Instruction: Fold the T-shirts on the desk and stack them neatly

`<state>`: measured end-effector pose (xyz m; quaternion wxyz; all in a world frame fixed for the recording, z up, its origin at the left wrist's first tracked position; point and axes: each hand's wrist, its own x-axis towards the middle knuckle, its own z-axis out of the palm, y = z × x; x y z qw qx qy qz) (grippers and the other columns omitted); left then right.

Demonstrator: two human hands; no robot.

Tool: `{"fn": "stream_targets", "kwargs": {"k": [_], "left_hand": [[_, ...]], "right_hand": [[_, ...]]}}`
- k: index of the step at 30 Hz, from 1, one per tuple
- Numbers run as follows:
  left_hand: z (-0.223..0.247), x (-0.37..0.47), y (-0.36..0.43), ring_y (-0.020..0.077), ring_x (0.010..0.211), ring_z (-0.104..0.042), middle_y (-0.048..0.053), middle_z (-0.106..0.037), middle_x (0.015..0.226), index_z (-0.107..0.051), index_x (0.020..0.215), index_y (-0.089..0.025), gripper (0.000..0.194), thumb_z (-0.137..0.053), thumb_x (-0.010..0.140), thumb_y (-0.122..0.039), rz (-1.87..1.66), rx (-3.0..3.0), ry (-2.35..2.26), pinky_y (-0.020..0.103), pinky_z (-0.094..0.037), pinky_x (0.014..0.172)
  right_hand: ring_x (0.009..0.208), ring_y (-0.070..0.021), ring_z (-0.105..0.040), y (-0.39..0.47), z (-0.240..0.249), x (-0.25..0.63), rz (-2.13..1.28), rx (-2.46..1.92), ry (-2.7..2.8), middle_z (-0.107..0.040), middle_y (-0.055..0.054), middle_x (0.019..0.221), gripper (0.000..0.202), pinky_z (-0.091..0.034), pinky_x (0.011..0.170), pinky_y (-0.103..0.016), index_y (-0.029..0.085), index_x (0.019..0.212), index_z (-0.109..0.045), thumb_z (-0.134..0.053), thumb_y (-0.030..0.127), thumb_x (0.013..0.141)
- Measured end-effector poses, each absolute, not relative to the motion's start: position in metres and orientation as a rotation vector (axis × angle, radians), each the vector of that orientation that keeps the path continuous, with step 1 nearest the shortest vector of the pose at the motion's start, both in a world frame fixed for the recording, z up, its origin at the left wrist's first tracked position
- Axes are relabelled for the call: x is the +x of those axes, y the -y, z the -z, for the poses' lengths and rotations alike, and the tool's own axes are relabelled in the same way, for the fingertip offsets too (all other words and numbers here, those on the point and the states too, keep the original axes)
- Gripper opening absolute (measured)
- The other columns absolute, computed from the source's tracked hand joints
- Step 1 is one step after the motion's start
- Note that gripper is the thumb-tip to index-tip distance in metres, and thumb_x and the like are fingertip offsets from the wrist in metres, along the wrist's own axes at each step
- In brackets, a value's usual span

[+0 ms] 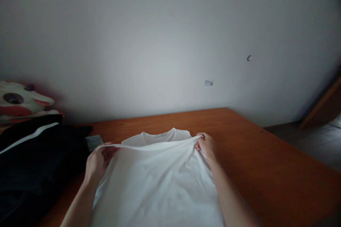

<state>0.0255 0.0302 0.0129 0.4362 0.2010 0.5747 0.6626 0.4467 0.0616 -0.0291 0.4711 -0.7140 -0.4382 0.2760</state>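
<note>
A white T-shirt [157, 181] stretches between my two hands, its top fold raised in a nearly straight line. Behind that fold, the neckline and shoulders of a white top [183, 134] lie on the wooden surface; I cannot tell whether this is the same garment. My left hand [96, 163] is closed on the left corner of the cloth, with its fingers partly under the fabric. At the right corner, my right hand [207, 146] pinches the cloth, and creases run down from its grip.
Dark clothing with a white stripe [39, 163] is heaped at the left, with a small grey patch [93, 142] beside it. A plush toy [23, 99] sits behind the heap. The brown wooden surface [255, 163] meets a pale wall [149, 42] bearing a small label [209, 82] and a hook-like mark [249, 58].
</note>
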Motion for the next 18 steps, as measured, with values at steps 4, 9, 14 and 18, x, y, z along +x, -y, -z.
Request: {"fn": "stream_targets", "kwargs": {"k": [4,9,14,18], "left_hand": [[-0.019,0.029,-0.037,0.0161,0.070,-0.073,0.010,-0.074,0.070,-0.057,0.066,-0.018,0.023,-0.042,0.079,-0.006,-1.640,0.453,-1.339,0.022,-0.059,0.064],[-0.015,0.032,-0.041,0.0196,0.097,-0.074,0.017,-0.077,0.100,-0.064,0.083,-0.015,0.027,-0.037,0.087,-0.010,-1.628,0.508,-1.247,0.036,-0.060,0.092],[0.006,0.030,-0.048,0.0218,0.105,-0.072,0.017,-0.074,0.109,-0.061,0.098,-0.017,0.023,-0.040,0.090,-0.019,-1.634,0.665,-1.372,0.042,-0.055,0.103],[0.021,0.024,-0.050,0.0243,0.132,-0.057,0.015,-0.058,0.143,-0.049,0.134,-0.022,0.046,-0.049,0.089,-0.033,-1.615,0.982,-1.601,0.044,-0.045,0.114]], "right_hand": [[0.049,-0.0173,-0.067,-0.069,0.029,0.445,-0.858,-1.577,0.986,-0.071,-0.004,0.058,0.024,-0.047,0.045,-0.023,0.015,0.094,-0.071,-0.053,0.020,0.079],[0.079,-0.0200,-0.076,-0.080,0.036,0.442,-0.931,-1.387,0.976,-0.078,-0.008,0.083,0.019,-0.061,0.071,-0.027,0.018,0.090,-0.071,-0.066,0.030,0.076],[0.116,-0.0251,-0.069,-0.084,0.048,0.438,-0.792,-1.414,1.154,-0.074,-0.014,0.121,0.053,-0.055,0.097,-0.039,0.019,0.135,-0.058,-0.060,0.033,0.084],[0.135,-0.0243,-0.055,-0.078,0.051,0.431,-0.605,-1.506,1.450,-0.061,-0.015,0.142,0.057,-0.039,0.116,-0.042,0.018,0.141,-0.055,-0.057,0.024,0.085]]}}
